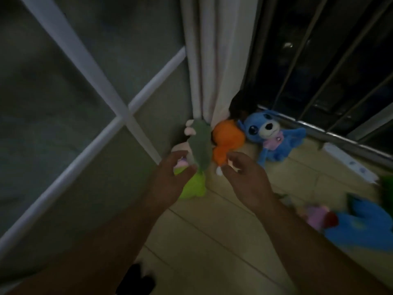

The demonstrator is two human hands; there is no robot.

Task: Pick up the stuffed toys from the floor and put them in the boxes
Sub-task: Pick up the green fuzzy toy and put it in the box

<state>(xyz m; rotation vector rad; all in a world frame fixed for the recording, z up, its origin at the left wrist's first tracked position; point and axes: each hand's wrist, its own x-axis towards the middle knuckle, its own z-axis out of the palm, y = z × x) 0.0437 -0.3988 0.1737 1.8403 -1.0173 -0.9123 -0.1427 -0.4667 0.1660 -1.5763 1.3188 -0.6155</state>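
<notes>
The pale curtain [214, 60] hangs in the room's corner, and the stuffed toys gather at its foot on the tiled floor [212, 231]. The green toy [196, 184] stands against the curtain's left edge, with a darker green flap rising up the folds. The orange toy [227, 141] sits just right of the hem, touching the blue stuffed dog [274, 135] beyond it.

A white strip [348, 165] further right of the curtain, under the window rail [340, 137], bears small blue marks too blurred to read.

The left hand [172, 177] is at the green toy with its fingers curled; I cannot tell whether it grips. The right hand [246, 177] hovers below the orange toy, loosely curled and holding nothing.

Bare floor runs from the curtain toward the camera. Another blue toy [361, 228], blurred, lies well right.
</notes>
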